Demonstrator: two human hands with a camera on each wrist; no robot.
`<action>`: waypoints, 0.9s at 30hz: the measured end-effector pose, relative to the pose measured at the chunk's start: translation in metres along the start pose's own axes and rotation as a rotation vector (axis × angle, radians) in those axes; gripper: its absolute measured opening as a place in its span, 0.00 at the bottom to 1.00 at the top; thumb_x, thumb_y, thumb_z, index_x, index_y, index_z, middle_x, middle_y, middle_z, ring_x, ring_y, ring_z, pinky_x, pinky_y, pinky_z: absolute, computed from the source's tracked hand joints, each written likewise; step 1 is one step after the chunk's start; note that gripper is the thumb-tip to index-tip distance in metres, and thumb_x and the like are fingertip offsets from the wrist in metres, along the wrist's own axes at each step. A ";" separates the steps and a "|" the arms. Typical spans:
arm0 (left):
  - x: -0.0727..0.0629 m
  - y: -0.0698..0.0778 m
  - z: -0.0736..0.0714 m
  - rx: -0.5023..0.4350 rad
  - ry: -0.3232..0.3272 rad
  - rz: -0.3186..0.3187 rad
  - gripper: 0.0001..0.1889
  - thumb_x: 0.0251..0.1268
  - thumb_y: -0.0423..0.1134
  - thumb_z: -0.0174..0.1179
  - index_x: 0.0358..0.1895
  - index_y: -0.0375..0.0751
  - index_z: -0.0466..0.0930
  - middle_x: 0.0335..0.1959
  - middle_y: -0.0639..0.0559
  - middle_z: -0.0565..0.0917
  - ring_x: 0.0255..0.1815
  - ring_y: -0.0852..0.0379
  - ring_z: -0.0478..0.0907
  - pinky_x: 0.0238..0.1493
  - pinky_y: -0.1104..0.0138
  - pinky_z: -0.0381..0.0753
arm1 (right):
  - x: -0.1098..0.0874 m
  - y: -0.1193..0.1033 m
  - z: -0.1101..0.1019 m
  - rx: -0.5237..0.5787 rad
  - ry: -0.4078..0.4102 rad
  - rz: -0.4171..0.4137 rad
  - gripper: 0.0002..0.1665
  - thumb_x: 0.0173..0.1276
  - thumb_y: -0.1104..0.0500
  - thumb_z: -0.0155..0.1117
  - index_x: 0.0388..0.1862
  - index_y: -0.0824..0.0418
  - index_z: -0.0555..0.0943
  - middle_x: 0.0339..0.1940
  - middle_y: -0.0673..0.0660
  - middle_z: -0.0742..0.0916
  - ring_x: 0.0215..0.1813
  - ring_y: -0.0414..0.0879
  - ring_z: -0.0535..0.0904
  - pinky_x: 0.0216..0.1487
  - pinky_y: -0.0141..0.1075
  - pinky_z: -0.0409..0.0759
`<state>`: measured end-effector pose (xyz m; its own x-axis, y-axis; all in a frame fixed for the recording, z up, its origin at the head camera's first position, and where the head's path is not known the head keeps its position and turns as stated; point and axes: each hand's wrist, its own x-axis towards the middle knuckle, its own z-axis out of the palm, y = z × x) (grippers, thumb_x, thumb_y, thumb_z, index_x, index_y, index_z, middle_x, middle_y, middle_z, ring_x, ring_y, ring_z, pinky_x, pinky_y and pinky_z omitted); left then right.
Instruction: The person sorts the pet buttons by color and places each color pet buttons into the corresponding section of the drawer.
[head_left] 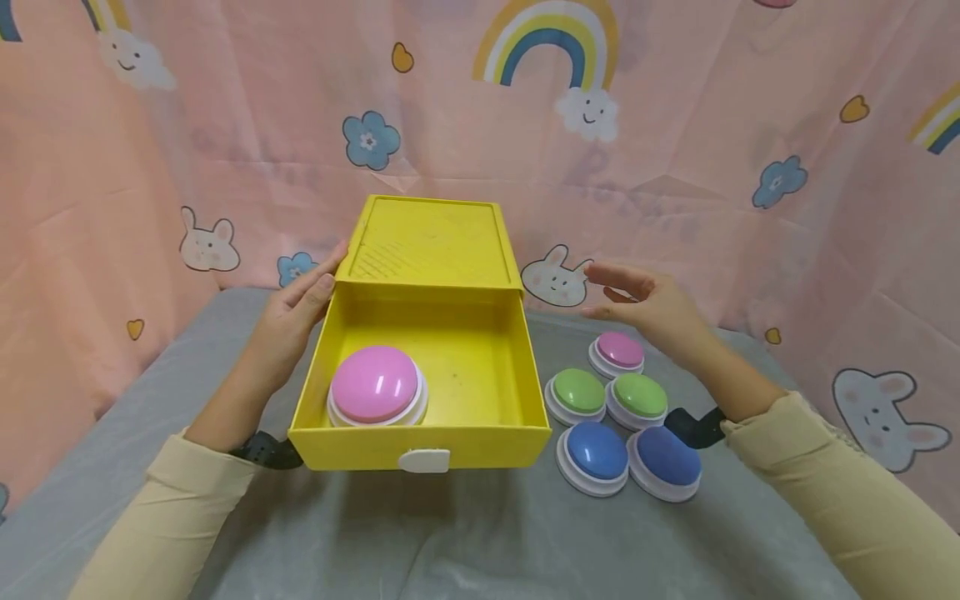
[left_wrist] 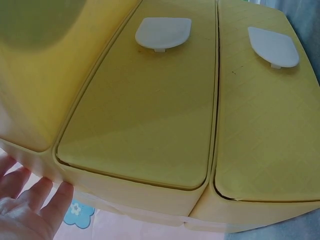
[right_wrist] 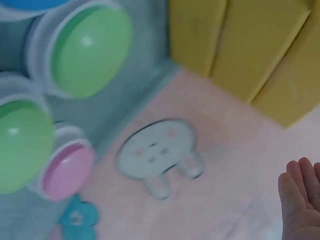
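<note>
A yellow drawer cabinet (head_left: 435,242) stands in the middle, its top drawer (head_left: 480,375) pulled out toward me. In the drawer's front left corner sits a large pink dome button (head_left: 375,385) on a white base. My left hand (head_left: 288,325) rests along the cabinet's left side, fingers extended; the left wrist view shows its fingertips (left_wrist: 62,192) at the cabinet's side, near two closed lower drawers (left_wrist: 135,115). To the right of the cabinet, my right hand (head_left: 656,312) hovers with nothing in it, fingers loosely bent. Below it is a smaller pink button (head_left: 620,354).
Two green buttons (head_left: 579,392) and two blue buttons (head_left: 596,452) stand on the grey cloth (head_left: 495,542) right of the cabinet. A white handle (head_left: 424,461) sticks out from the drawer front. Behind hangs a pink curtain (head_left: 450,150) with rainbows and rabbits.
</note>
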<state>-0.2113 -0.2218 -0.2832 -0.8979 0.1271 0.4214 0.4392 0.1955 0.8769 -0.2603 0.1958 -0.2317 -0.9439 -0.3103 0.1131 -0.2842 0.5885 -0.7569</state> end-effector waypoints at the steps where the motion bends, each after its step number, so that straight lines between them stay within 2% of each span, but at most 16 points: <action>1: 0.000 0.000 0.000 -0.001 0.000 0.001 0.28 0.82 0.51 0.41 0.79 0.50 0.56 0.81 0.54 0.55 0.82 0.53 0.50 0.78 0.44 0.55 | 0.002 0.006 -0.002 -0.001 0.003 0.012 0.40 0.67 0.49 0.69 0.76 0.54 0.67 0.75 0.57 0.74 0.76 0.55 0.68 0.72 0.46 0.70; 6: -0.002 0.001 -0.002 0.015 0.006 0.000 0.28 0.81 0.51 0.41 0.79 0.50 0.56 0.81 0.54 0.55 0.82 0.53 0.51 0.78 0.44 0.56 | 0.008 0.032 -0.010 0.016 0.030 0.072 0.45 0.66 0.47 0.71 0.77 0.55 0.64 0.76 0.58 0.72 0.78 0.56 0.64 0.77 0.54 0.64; 13: -0.002 0.001 -0.001 0.020 0.005 -0.006 0.27 0.81 0.52 0.41 0.78 0.55 0.57 0.81 0.55 0.56 0.82 0.53 0.51 0.78 0.44 0.56 | 0.013 0.061 -0.018 0.000 0.071 0.150 0.49 0.65 0.43 0.70 0.78 0.57 0.62 0.77 0.61 0.69 0.80 0.60 0.59 0.76 0.60 0.62; 27: 0.000 0.000 0.000 -0.014 0.004 -0.020 0.28 0.81 0.52 0.42 0.78 0.52 0.57 0.82 0.52 0.53 0.83 0.54 0.49 0.79 0.46 0.55 | 0.021 0.107 -0.013 -0.024 0.029 0.165 0.53 0.65 0.46 0.71 0.80 0.63 0.57 0.79 0.66 0.64 0.79 0.67 0.56 0.77 0.60 0.59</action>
<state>-0.2117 -0.2214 -0.2832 -0.9066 0.1196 0.4048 0.4209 0.1844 0.8882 -0.3125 0.2620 -0.3018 -0.9824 -0.1867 0.0073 -0.1286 0.6471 -0.7514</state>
